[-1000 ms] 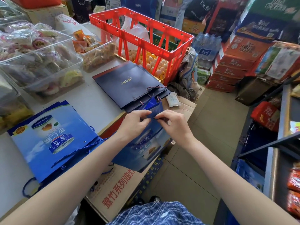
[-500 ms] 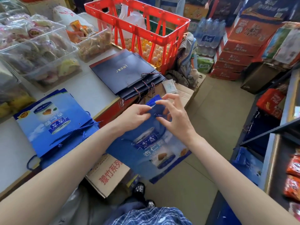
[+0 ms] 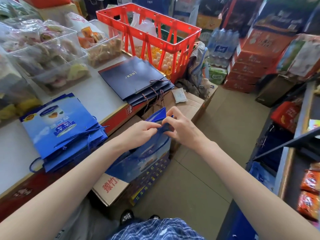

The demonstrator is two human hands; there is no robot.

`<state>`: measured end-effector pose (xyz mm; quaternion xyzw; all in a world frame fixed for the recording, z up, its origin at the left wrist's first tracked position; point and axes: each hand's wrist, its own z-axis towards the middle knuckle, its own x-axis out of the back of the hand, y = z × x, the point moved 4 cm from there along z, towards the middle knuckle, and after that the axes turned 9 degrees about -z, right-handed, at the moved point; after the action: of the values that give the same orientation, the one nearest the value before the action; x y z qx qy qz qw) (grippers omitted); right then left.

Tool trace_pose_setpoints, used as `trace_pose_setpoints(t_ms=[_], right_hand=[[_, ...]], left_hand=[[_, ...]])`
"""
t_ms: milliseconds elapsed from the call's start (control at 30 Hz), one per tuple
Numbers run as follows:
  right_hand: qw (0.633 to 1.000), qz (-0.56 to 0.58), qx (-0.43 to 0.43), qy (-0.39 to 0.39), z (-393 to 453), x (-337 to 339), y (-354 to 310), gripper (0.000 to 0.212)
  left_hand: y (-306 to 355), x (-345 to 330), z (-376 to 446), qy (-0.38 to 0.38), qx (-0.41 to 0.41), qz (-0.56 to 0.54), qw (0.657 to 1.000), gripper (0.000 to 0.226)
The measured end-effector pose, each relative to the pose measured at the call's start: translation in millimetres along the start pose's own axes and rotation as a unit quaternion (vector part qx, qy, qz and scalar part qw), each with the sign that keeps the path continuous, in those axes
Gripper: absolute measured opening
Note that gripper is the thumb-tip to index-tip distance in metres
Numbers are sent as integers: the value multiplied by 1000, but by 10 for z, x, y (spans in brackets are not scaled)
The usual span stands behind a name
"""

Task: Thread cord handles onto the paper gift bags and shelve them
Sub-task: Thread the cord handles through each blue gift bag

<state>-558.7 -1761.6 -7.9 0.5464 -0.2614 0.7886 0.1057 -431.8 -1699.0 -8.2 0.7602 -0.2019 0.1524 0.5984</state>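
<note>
1. Scanning from the left: clear plastic tubs [image 3: 43, 54] hold wrapped snacks and pastries, packed full, contents blurred.
2. Next, on the white counter [image 3: 97, 99], a stack of light blue gift bags [image 3: 57, 129] lies flat with cord handles already in, loops trailing off the near edge.
3. Further along the counter sits a stack of navy gift bags [image 3: 133, 78], also flat, twisted cords hanging over the edge toward the cardboard box [image 3: 190, 103] below.
4. Behind that, a red crate [image 3: 149, 32] holds a white plastic sack; eggs show through its slats underneath.
5. Task item: the blue gift bag [image 3: 142, 160] is in the air in front of the person, off the counter, long axis running away from the body, mouth end farthest, at the fingers.
6. Left hand [image 3: 140, 134] pinches the bag's top rim from the left side, fingers curled tight.
7. Right hand [image 3: 181, 129] pinches at the same rim from the right, thumb and forefinger together, other fingers curled over. Hands nearly touch.
8. A thin blue cord [image 3: 166, 144] trails down from the pinch point; can't tell whether its end is through the hole.
9. Judgement: threading in progress, both hands equally near the hole.
10. Far right: shelf [image 3: 294, 153] with orange snack packets.
</note>
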Motion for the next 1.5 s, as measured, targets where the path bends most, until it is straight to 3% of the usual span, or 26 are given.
trace_pose_setpoints(t_ms=[100,267,467,700,900,1000,1367,1500], right_hand=[[1000,9,11,-4,13,-37,-46,18],[1000,13,20,-5,210,-85,-137,20],[999,18,20,-35,588,-158,-336,18],[998,-30,11,-59,1170,-345,-501,20],[998,-38,-16,-51,1511,-471,-577,18],[997,-41,-31,-57,1571,-562,-579,18],[997,-8,-8,-78,1670,-679,-495,17],[994,-21,-9,-103,1590,-698,-342,18]], left_hand=[[-57,43,-44,10,0,-20,1000,41],[-173,215,-35,109,-49,6,993,25],[-375,569,-39,172,-55,62,982,17],[-648,1168,113,150,-48,16,987,13],[-781,1524,307,48,-81,-2,996,21],[-857,1570,391,60,-84,45,994,16],[-947,1604,467,92,-45,28,994,14],[-1047,1670,473,100,-4,-44,994,13]])
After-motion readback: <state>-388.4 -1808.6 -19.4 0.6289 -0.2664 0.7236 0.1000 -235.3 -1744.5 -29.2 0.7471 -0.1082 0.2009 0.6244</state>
